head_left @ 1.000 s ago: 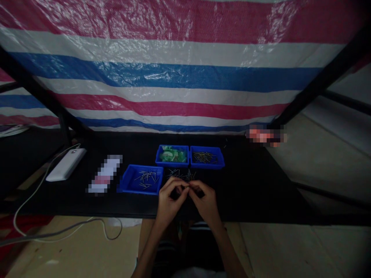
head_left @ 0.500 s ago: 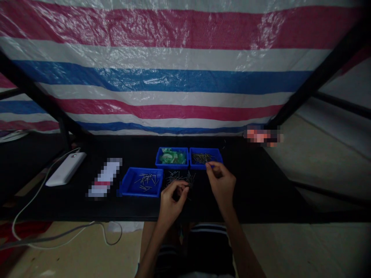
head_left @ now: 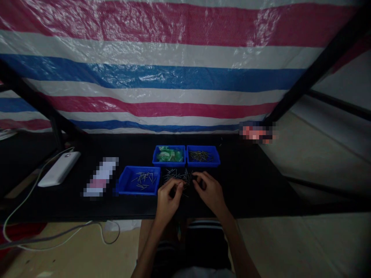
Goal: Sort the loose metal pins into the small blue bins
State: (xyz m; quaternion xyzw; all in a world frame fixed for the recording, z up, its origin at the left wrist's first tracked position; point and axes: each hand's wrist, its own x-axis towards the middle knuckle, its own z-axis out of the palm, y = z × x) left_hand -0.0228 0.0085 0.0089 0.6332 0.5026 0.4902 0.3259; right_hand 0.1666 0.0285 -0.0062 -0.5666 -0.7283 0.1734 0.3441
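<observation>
We have a black worktop [head_left: 249,189] | on it we see a left blue tray [head_left: 125,183], middle blue tray [head_left: 169,165], right blue tray [head_left: 203,165] | loose metal pins [head_left: 171,174] near them | white power bank [head_left: 59,170], pixelated pale item [head_left: 102,177] leftward

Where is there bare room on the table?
Widest: between the right hand and the right edge of the table. Also behind the left tray, left of the green packets. Crowded: around the left hand, where loose pins lie.

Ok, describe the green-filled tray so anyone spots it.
Find the black table in front of the striped sheet. Toward its back, take the left tray of the blue pair. The right tray and nearer tray hold thin metal pieces; only this one holds green contents.
</observation>
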